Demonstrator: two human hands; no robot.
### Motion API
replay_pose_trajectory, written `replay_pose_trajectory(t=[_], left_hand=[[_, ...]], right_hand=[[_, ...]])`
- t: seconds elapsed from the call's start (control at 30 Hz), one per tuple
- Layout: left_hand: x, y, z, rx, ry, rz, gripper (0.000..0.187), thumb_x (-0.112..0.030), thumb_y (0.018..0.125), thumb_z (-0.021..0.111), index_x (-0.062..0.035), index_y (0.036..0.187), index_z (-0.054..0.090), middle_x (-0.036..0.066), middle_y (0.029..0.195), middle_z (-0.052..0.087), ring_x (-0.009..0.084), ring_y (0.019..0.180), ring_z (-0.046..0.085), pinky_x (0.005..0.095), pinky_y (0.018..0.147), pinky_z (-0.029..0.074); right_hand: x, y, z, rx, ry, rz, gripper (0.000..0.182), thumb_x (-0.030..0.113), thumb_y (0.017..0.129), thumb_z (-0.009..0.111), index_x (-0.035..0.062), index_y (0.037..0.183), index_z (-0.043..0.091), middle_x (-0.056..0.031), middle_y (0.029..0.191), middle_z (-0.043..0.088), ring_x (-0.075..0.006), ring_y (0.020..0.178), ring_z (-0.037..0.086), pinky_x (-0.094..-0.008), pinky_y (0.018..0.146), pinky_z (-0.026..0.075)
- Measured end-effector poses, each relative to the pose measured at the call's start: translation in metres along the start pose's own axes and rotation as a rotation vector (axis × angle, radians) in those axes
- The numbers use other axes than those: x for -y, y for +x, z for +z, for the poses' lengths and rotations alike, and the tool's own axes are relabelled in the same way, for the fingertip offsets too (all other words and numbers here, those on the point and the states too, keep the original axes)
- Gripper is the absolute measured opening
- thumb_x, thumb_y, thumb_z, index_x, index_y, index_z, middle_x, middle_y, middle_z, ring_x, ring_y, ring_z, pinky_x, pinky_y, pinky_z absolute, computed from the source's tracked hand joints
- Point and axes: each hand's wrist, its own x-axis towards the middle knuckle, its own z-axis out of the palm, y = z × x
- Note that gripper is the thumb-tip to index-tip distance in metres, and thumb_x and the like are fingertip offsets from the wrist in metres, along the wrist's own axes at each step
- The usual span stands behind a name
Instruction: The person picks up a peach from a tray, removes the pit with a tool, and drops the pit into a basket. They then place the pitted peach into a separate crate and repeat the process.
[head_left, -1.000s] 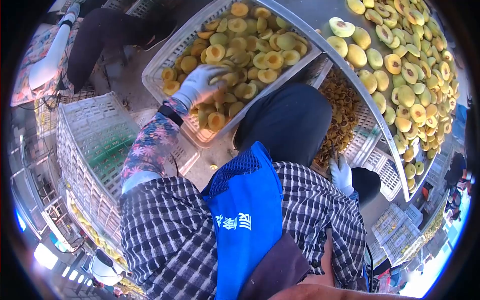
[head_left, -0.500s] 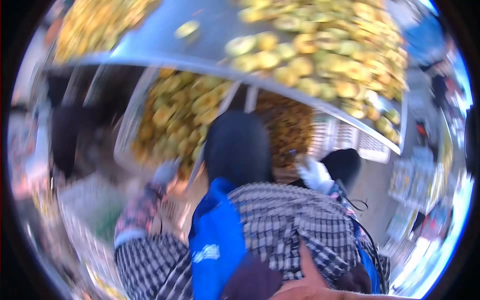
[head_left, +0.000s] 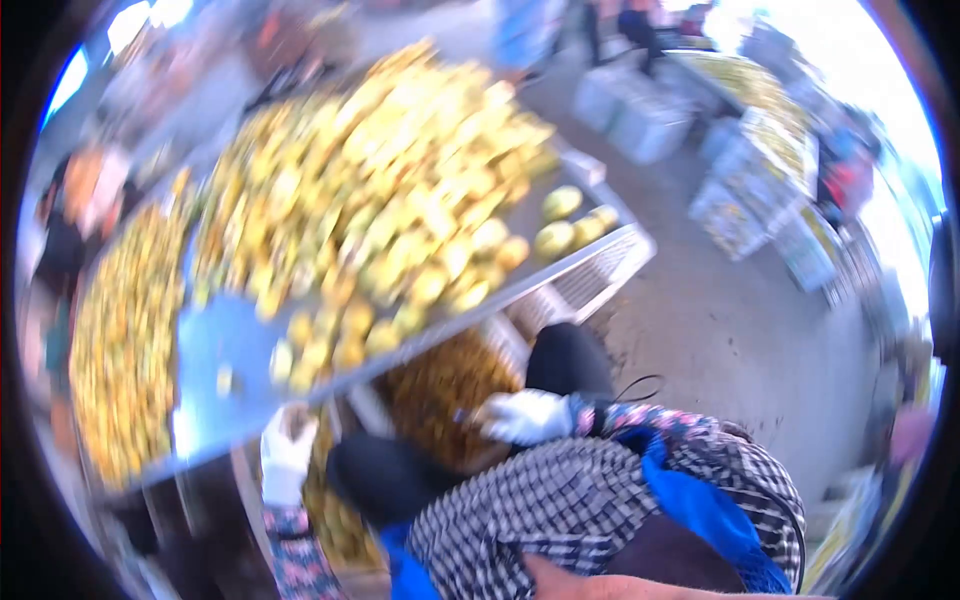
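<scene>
My left hand (head_left: 286,462), in a white glove, is raised at the near edge of the metal table (head_left: 225,335). Its fingers curl around something small and brownish that blur hides. My right hand (head_left: 528,416), also gloved in white, is closed above a crate of brown pieces (head_left: 430,390) between my knees. A small thin thing pokes out from its fingers, too smeared to name. Yellow-green fruit pieces (head_left: 350,340), seemingly halved, lie along the table's edge near both hands. More yellow fruit (head_left: 340,520) fills a crate below my left hand.
A large heap of fruit (head_left: 390,170) covers the table, with another pile (head_left: 125,350) at left. A bare forearm (head_left: 650,588) crosses the bottom, over the checked cloth (head_left: 510,500). Stacked crates (head_left: 750,200) stand on the floor at right. A person (head_left: 85,210) is at far left.
The view has swung right, showing more floor and crates. My left hand has risen from beside the fruit crate to the table edge. My right hand stays over the brown pieces.
</scene>
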Motion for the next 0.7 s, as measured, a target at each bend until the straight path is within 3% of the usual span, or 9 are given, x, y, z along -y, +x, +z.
replay_pose_trajectory(t=[0.07,0.13,0.2,0.33,0.43,0.53,0.63,0.67,0.7], left_hand=[[-0.061,0.044,0.046,-0.074,-0.049,0.252,0.046,-0.001,0.076,0.070,-0.0049,0.120,0.057,0.011,0.112,0.063,0.0258,0.096,0.063,0.0318,0.082,0.052],[-0.150,0.057,0.080,0.095,0.213,0.424,0.055,-0.005,0.074,0.071,-0.0061,0.126,0.053,0.013,0.123,0.057,0.0288,0.106,0.058,0.0351,0.090,0.050],[-0.182,0.083,0.128,0.052,0.474,0.767,0.058,-0.008,0.071,0.070,-0.0064,0.126,0.052,0.014,0.126,0.053,0.0331,0.111,0.053,0.0397,0.097,0.046],[-0.179,0.129,0.191,0.013,0.683,0.766,0.052,-0.006,0.070,0.064,-0.0065,0.121,0.054,0.014,0.124,0.050,0.0395,0.110,0.049,0.0451,0.094,0.045],[-0.179,0.140,0.197,0.061,0.830,0.670,0.048,-0.006,0.070,0.064,-0.0060,0.117,0.054,0.015,0.120,0.051,0.0397,0.109,0.049,0.0459,0.092,0.046],[-0.187,0.138,0.192,0.088,0.880,0.646,0.045,-0.009,0.070,0.067,-0.0056,0.113,0.055,0.016,0.119,0.051,0.0405,0.110,0.049,0.0463,0.091,0.047],[-0.183,0.137,0.189,0.015,0.659,0.652,0.049,-0.014,0.069,0.072,-0.0049,0.114,0.054,0.020,0.114,0.053,0.0407,0.106,0.053,0.0478,0.089,0.048],[-0.176,0.138,0.190,-0.041,0.505,0.603,0.051,-0.016,0.069,0.073,-0.0046,0.114,0.053,0.021,0.110,0.053,0.0410,0.104,0.054,0.0487,0.088,0.048],[-0.161,0.142,0.186,-0.072,0.331,0.607,0.050,-0.019,0.074,0.074,-0.0039,0.116,0.053,0.019,0.108,0.058,0.0363,0.102,0.057,0.0496,0.088,0.048]], right_hand=[[0.004,-0.001,0.004,-0.010,0.046,0.074,0.041,0.041,0.093,0.051,0.0076,0.118,0.054,-0.0243,0.094,0.064,-0.0395,0.094,0.062,-0.0486,0.081,0.049],[0.009,-0.005,0.005,-0.013,0.110,0.070,0.043,0.040,0.092,0.052,0.0067,0.119,0.053,-0.0253,0.095,0.064,-0.0412,0.092,0.062,-0.0492,0.080,0.048],[0.009,-0.002,-0.002,-0.012,0.137,0.107,0.042,0.038,0.092,0.053,0.0058,0.118,0.052,-0.0258,0.095,0.064,-0.0422,0.090,0.063,-0.0489,0.079,0.048],[-0.008,-0.017,0.002,-0.114,0.125,0.058,0.047,0.040,0.094,0.052,0.0026,0.122,0.051,-0.0246,0.098,0.065,-0.0405,0.093,0.062,-0.0463,0.080,0.048],[-0.015,-0.030,0.002,-0.148,0.246,0.091,0.049,0.041,0.095,0.051,0.0007,0.123,0.051,-0.0241,0.106,0.063,-0.0391,0.104,0.060,-0.0437,0.086,0.046],[-0.020,-0.032,0.004,-0.109,0.293,0.109,0.050,0.042,0.095,0.052,0.0015,0.124,0.051,-0.0244,0.107,0.063,-0.0387,0.103,0.060,-0.0438,0.086,0.046],[-0.014,-0.032,-0.003,-0.118,0.268,0.071,0.048,0.043,0.095,0.051,0.0013,0.118,0.053,-0.0240,0.102,0.064,-0.0384,0.100,0.061,-0.0442,0.084,0.047],[-0.002,-0.037,-0.015,-0.086,0.202,0.096,0.036,0.035,0.094,0.053,0.0026,0.110,0.055,-0.0206,0.107,0.063,-0.0339,0.104,0.061,-0.0423,0.081,0.048],[-0.024,-0.026,-0.001,-0.120,-0.019,-0.026,0.023,0.024,0.089,0.054,0.0059,0.103,0.057,-0.0158,0.116,0.060,-0.0281,0.104,0.060,-0.0399,0.078,0.049]])
